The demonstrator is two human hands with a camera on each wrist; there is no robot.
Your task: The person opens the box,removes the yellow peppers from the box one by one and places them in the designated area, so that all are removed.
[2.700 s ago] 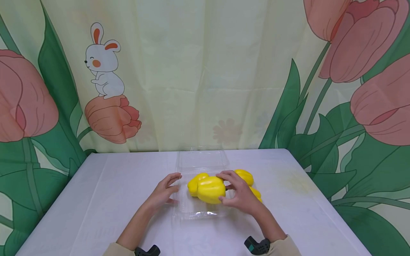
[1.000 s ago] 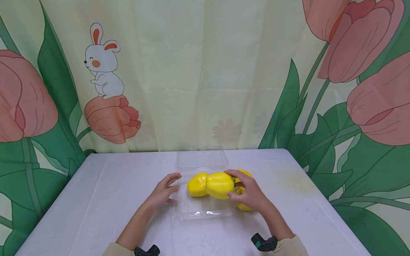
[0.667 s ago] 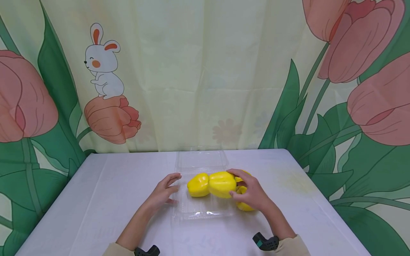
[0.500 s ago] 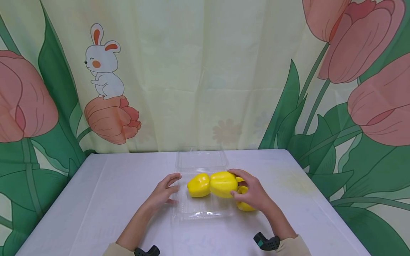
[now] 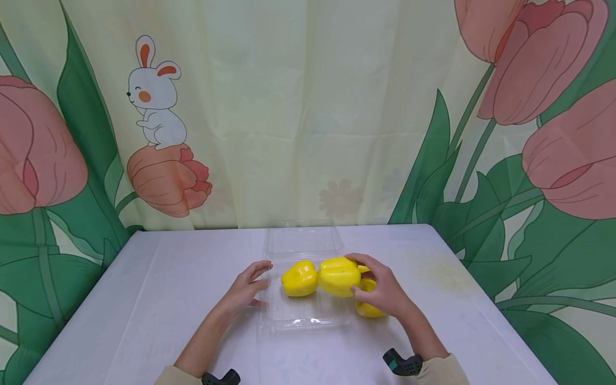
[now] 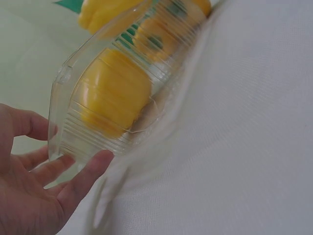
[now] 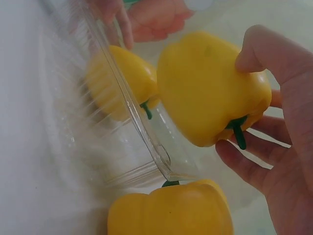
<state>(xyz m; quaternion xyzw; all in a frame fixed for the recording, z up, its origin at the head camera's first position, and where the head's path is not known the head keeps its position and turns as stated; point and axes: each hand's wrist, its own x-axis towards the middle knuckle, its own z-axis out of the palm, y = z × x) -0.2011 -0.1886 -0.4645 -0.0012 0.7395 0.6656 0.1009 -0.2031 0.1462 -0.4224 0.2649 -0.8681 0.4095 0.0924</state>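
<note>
My right hand grips a yellow bell pepper with a green stem, thumb on one side and fingers on the other. It is held up at the right side of a clear plastic clamshell box. Inside the box lies another yellow bell pepper. At the box's left side is my left hand, its fingers spread and relaxed; in the left wrist view its fingertips are right at the clear wall. Just right of the box, a further yellow pepper is partly hidden behind my right hand.
The box's lid is folded back toward the table's far edge. A white cloth covers the table. Behind it hangs a curtain printed with tulips and a rabbit.
My right hand has carried its pepper to the right, off the pepper in the box, which now shows more fully. My left hand has stayed in place.
</note>
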